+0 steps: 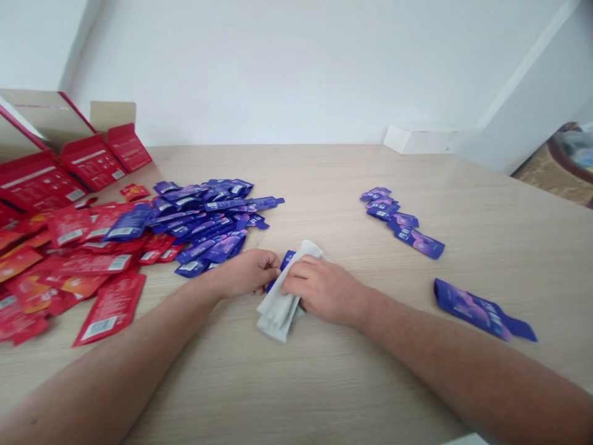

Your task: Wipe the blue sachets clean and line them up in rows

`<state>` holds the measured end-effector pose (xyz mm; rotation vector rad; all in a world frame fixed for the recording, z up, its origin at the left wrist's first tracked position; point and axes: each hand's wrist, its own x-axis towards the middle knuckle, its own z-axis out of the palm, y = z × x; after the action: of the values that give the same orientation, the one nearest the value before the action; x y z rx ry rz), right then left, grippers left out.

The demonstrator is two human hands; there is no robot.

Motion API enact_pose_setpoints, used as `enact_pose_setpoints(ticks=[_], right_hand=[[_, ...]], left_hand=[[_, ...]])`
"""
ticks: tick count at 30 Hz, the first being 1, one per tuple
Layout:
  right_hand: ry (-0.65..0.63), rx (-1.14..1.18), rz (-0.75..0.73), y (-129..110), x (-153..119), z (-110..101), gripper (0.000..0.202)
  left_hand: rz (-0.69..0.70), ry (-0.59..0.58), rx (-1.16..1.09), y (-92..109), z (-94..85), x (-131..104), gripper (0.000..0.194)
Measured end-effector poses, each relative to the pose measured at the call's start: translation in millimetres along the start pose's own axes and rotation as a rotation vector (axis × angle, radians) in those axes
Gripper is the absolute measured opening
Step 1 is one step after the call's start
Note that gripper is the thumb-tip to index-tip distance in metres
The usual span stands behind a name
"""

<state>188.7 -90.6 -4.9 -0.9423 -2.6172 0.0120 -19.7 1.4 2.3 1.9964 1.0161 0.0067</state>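
Note:
Near the middle of the table, my left hand (254, 272) pinches the edge of a purple-blue sachet (288, 258). Over that sachet, my right hand (324, 289) grips a folded whitish cloth (280, 303), its fingers curled round the cloth. Much of the sachet is covered by the cloth and my fingers. Close beyond my left hand lies a heap of purple-blue sachets (204, 216). To the right, several like sachets lie in an overlapping row (393, 216), and a single purple sachet (477, 309) rests nearer my right forearm.
Red and orange sachets (69, 266) are piled at the left, touching the purple heap. Behind them stand open red boxes (92, 161). A white box (419, 139) sits at the back right against the wall. Pale wood tabletop (315, 185) shows between the heap and the row.

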Motion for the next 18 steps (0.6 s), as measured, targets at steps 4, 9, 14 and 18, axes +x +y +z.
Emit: enact_pose_setpoints(ticks=[4,9,14,18], right_hand=[[-0.012,-0.001,0.036,-0.5,0.0,2.3,0.016],[-0.014,0.041,-0.014,-0.8,-0.3,4.0,0.016],[0.009,0.029,0.062,0.7,-0.4,2.9,0.018],[-0.021,0.065,-0.006,-0.2,-0.3,5.5,0.017]], left_hand=[[0.009,-0.001,0.000,-2.1,0.5,-0.1,0.019],[0.031,-0.008,-0.017,-6.4,1.3,1.3,0.018],[0.028,-0.004,-0.017,-4.3,1.8,0.3,0.015],[0.014,-0.004,-0.016,-1.6,1.7,-0.9,0.014]])
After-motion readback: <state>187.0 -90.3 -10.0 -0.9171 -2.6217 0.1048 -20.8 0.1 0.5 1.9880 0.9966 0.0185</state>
